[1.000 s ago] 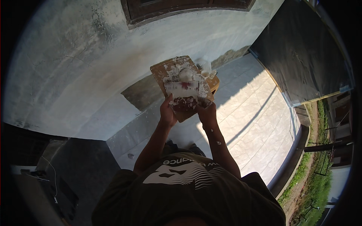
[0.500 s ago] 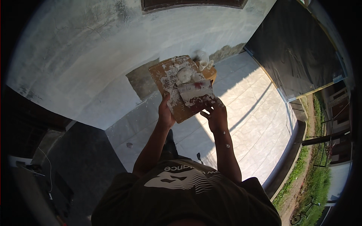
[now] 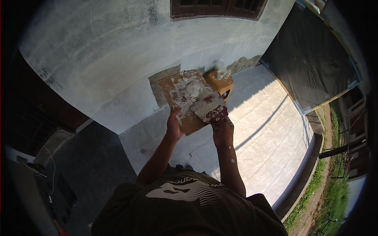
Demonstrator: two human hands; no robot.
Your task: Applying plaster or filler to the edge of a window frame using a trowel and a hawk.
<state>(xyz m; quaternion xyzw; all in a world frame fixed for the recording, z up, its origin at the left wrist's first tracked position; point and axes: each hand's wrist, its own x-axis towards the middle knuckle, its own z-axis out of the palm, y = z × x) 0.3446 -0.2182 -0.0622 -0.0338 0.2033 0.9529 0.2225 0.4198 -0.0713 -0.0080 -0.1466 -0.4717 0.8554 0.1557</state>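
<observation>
My left hand (image 3: pixel 174 125) grips the near left edge of a flat brown board (image 3: pixel 190 125) smeared with white paste. A rounded lump of white paste (image 3: pixel 192 89) sits near the board's middle. In my right hand (image 3: pixel 223 133) is a wide, flat putty scraper (image 3: pixel 211 104), its face dark red at the near side and coated with white paste. The scraper lies over the board's right part; whether its edge touches the board is hard to tell. My right fingers are closed at its near edge, partly hidden. White spots mark my right forearm.
Ahead stands a patchy whitish wall (image 3: pixel 110 74) with a bare grey patch (image 3: pixel 158 92) low down and a dark-framed window (image 3: pixel 218 11) above. A brown stool (image 3: pixel 220 83) bearing a pale cup (image 3: pixel 221 73) is by the wall. Black sheeting (image 3: pixel 311 59) hangs at right.
The view has shifted, so wall and board sit lower in it. The scraper has turned, its right end swinging nearer to me. My right fingers, spread before, have closed on it.
</observation>
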